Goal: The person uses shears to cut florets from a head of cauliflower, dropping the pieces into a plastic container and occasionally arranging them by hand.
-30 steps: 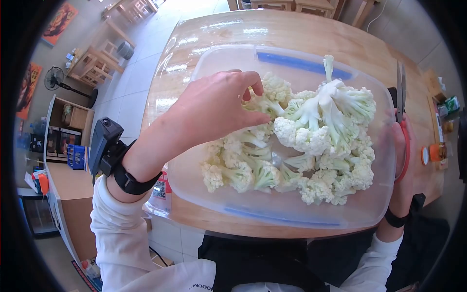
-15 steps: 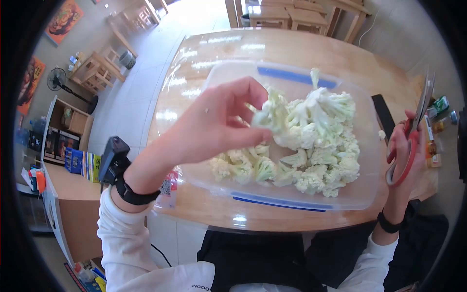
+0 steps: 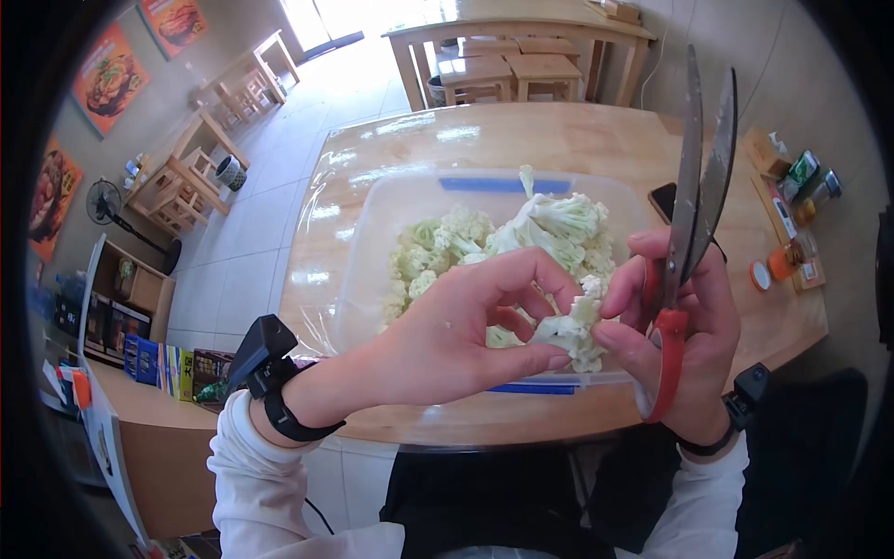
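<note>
My left hand (image 3: 484, 321) pinches a small cauliflower floret (image 3: 579, 331) between thumb and fingers, above the near side of a clear plastic tub. My right hand (image 3: 684, 326) holds red-handled scissors (image 3: 672, 335), their blades pointing up and slightly apart. The right thumb and fingertips are close against the floret's right side; whether they also grip it is hard to tell. Under my hands, the tub (image 3: 358, 270) with blue side clips contains several cauliflower pieces (image 3: 559, 224), a larger stalked one among them. My hands partly hide the pieces at the front.
The tub stands on a wooden table (image 3: 391, 140). A dark phone (image 3: 663, 200) lies right of the tub. Along the table's right side are a tissue box (image 3: 766, 152), jars (image 3: 782, 261) and a green can (image 3: 803, 168). A cabinet (image 3: 149, 419) stands at left.
My right hand has brought the scissors in from the far right, beside the floret. My left hand has moved lower and right with the floret. The view has shifted.
</note>
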A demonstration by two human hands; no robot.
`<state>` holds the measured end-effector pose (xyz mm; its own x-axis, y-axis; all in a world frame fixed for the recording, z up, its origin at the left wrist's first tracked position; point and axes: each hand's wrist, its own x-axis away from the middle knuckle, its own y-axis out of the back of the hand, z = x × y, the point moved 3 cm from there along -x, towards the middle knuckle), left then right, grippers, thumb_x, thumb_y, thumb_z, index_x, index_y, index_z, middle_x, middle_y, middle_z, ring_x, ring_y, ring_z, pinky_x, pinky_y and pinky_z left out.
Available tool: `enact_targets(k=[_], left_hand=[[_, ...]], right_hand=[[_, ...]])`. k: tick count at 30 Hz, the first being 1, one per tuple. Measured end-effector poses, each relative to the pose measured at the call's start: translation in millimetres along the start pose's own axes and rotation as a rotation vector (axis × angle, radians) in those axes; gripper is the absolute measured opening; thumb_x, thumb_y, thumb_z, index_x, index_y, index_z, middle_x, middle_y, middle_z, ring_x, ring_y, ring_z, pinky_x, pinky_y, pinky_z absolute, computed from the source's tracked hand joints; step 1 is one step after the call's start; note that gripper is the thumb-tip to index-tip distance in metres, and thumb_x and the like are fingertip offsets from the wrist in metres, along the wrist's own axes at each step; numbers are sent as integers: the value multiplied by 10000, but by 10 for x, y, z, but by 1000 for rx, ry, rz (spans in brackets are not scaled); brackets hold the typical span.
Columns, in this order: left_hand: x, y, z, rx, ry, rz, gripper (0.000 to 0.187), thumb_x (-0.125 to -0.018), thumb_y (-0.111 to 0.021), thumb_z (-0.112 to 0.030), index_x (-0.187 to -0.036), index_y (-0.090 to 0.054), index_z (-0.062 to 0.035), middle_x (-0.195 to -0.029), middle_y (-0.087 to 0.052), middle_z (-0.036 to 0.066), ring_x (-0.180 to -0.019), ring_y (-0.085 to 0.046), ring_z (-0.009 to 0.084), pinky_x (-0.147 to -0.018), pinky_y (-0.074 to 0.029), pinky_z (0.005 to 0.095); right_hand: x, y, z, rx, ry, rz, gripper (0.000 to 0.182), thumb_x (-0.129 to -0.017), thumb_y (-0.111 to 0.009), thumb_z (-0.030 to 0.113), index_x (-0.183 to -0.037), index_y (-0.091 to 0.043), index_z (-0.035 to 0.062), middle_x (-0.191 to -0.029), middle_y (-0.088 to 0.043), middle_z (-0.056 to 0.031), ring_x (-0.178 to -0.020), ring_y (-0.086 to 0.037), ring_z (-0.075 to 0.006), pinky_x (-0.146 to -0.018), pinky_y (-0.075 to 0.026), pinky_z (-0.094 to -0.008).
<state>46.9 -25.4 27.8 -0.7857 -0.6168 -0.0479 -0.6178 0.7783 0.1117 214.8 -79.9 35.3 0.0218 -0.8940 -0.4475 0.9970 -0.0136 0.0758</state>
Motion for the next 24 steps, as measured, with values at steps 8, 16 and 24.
enact_targets(k=[8,16,24], left_hand=[[-139,-49,0,-137,-11,-35,267,-771,-702,-32,-981,-538,-48,-1015,-522,12,-886,-528,71,-698,-448,216],[-211,85,33,-420,-111,-174,224,-754,-707,-40,-914,-552,-67,-955,-537,-1,-835,-539,60,-650,-447,202],[-98,917,196,-924,40,-405,213,-764,-688,-88,-943,-574,-68,-965,-570,21,-860,-568,128,-703,-465,266]], right_hand=[[25,89,-78,-69,49,-52,552,-719,-718,-39,-1187,-429,5,-827,-539,-29,-755,-530,-66,-659,-431,-188],[-78,110,-167,-85,-58,-127,470,-737,-611,-87,-1165,-459,32,-789,-510,-6,-680,-487,-46,-616,-404,-165],[-265,1386,-1027,434,-368,-177,346,-780,-615,32,-1112,-517,35,-766,-517,22,-629,-440,-12,-543,-358,-167]])
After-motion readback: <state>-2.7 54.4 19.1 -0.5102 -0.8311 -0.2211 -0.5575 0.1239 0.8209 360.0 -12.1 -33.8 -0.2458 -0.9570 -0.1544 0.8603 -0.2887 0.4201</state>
